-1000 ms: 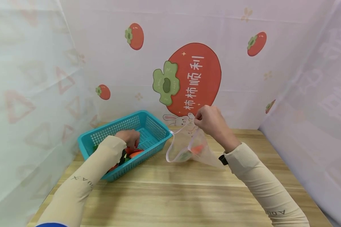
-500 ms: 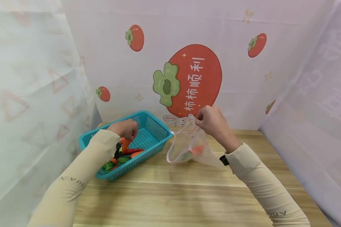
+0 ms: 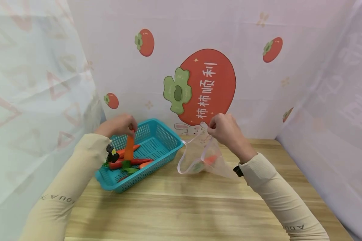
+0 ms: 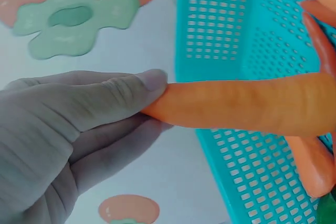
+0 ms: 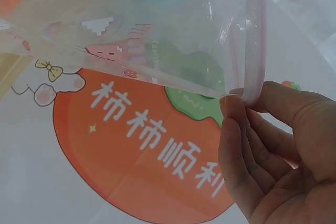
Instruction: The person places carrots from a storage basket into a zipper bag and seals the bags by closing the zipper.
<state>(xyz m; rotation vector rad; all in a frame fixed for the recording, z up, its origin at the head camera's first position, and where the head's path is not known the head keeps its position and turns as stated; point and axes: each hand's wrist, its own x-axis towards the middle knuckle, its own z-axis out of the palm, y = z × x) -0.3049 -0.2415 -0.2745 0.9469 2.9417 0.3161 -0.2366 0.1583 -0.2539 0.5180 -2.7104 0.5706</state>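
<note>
My left hand [image 3: 121,125] pinches a carrot [image 4: 241,104] by its narrow tip, thumb on one side and fingers on the other. In the head view the carrot hangs upright over the near part of a blue plastic basket [image 3: 166,134]. Red chili peppers [image 3: 141,161], more orange carrots [image 3: 135,147] and a green vegetable [image 3: 129,170] lie in that basket. My right hand [image 3: 226,134] pinches the top corner of a clear zip bag [image 5: 173,45] between thumb and fingertips. The bag [image 3: 196,157] stands with its mouth gaping toward the basket, and something orange and something green show inside it.
The basket's right corner meets the bag's rim on the wooden table [image 3: 181,214]. White printed cloth [image 3: 247,87] walls in the back and both sides, with the left cloth [image 3: 48,87] close to my left arm.
My left hand has risen out of the basket and moved left, bringing the carrot up with it. More of the vegetables show now. My right hand and the bag have stayed nearly still.
</note>
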